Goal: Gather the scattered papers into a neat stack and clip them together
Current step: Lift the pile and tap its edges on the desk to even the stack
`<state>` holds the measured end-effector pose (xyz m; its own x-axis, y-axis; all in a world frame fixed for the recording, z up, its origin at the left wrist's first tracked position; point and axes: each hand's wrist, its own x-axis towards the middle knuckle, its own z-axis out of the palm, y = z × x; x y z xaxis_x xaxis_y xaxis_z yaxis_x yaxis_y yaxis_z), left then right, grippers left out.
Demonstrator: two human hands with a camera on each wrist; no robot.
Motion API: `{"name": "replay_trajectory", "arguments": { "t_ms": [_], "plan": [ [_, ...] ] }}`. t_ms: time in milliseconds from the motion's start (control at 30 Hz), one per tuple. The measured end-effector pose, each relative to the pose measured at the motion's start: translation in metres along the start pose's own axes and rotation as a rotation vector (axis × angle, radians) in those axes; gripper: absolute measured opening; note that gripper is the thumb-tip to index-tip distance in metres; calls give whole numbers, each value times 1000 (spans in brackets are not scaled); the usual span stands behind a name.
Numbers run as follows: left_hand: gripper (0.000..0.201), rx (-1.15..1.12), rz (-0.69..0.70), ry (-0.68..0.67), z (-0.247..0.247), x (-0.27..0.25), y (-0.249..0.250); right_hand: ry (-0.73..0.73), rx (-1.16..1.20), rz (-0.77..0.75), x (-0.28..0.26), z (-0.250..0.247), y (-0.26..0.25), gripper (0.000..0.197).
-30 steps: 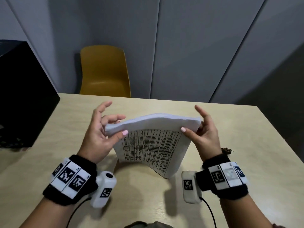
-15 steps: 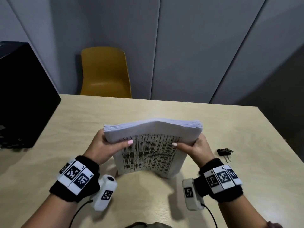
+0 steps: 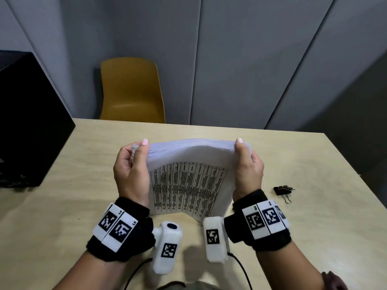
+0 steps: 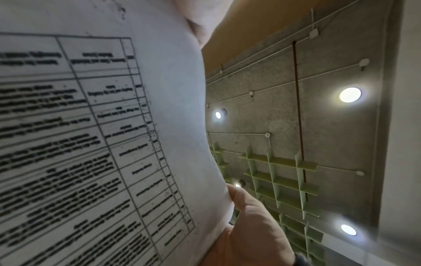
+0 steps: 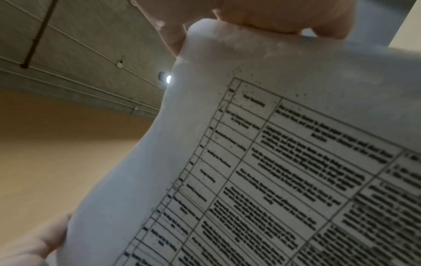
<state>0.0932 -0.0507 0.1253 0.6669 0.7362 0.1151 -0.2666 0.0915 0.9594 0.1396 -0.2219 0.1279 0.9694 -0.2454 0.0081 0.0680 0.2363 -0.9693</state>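
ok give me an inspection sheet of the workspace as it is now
surface: light wooden table.
job's things: paper stack held on edge, bottom edge on the table, printed table facing the person; binder clip lying on the table to its right, unused.
clutter: black box at the table's left edge.
hands: left hand grips the stack's left side, right hand its right side.
cables: black cable running from the right wrist camera, another at the left.
surroundings: yellow chair behind the table, grey panelled wall.
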Motion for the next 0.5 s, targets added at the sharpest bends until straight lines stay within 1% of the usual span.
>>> {"name": "replay_trajectory", "arguments": {
  "t_ms": [33,67,167,233,400,500],
  "plan": [
    [19,14,1,-4,0,1,-1,-2,14,4,0,0,0,36],
    [20,28,8,-7,-1,1,-1,-2,26,6,0,0,0,37],
    [33,52,42,-10,-1,-3,1,24,39,20,-2,1,0,39],
    [30,53,22,-5,1,-3,1,50,37,25,-3,2,-1,39],
    [40,48,-9,40,4,-2,-3,93,36,17,-6,4,-4,37],
    [36,49,3,61,6,-1,-3,92,52,32,-5,4,-3,35]
  ]
}}
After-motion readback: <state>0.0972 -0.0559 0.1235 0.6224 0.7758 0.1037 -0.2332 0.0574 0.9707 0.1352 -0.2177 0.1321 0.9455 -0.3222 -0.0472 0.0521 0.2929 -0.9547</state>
